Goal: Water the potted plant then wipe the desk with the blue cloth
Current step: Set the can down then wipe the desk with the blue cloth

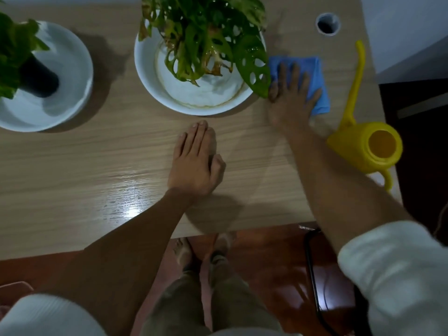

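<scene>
A potted plant with holed green leaves stands in a white saucer at the back middle of the wooden desk. Just right of the saucer lies the folded blue cloth, and my right hand presses flat on it with fingers spread. A yellow watering can with a long thin spout stands upright at the desk's right edge, apart from both hands. My left hand rests palm down on the bare desk in front of the saucer, fingers together, holding nothing.
A second plant in a dark pot stands on a white saucer at the far left. A round cable hole sits at the back right. A wet sheen shows on the desk's front left. The desk's front edge is near my legs.
</scene>
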Demonstrator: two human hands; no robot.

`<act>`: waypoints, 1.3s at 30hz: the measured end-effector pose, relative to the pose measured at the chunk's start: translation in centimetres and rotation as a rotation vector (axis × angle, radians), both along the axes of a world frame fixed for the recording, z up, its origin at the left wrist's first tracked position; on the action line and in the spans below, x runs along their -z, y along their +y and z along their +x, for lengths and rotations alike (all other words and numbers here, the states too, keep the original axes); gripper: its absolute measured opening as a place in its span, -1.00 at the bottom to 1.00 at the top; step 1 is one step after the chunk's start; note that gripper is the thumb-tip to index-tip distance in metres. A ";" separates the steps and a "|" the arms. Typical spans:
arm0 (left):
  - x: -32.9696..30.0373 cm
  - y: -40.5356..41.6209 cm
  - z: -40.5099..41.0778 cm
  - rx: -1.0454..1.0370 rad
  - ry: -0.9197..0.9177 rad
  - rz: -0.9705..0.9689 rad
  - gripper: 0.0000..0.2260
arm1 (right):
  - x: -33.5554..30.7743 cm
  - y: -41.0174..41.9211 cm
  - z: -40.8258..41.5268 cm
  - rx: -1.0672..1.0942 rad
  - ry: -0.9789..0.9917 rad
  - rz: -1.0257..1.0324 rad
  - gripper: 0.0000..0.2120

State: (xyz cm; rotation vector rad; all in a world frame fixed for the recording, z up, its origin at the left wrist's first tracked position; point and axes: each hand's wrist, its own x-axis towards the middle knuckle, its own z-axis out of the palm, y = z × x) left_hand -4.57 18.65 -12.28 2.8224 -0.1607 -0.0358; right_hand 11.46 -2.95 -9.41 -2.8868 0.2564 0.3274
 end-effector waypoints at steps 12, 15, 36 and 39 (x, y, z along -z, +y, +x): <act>-1.8 0.5 -0.1 0.079 0.052 -0.145 -0.42 | 0.7 -0.7 -16.6 -0.046 0.031 -0.049 -0.45; -2.4 3.2 -1.7 0.064 0.036 -0.124 -0.44 | -0.2 -0.7 -11.3 0.043 0.049 0.013 -0.45; -2.5 21.4 -13.0 -0.286 0.071 -0.053 -0.41 | 1.6 12.1 -19.7 -0.313 -0.043 -0.055 -0.44; -2.6 23.2 -14.1 -0.310 0.075 -0.053 -0.41 | 1.3 19.3 -18.0 -0.196 -0.033 -0.024 -0.39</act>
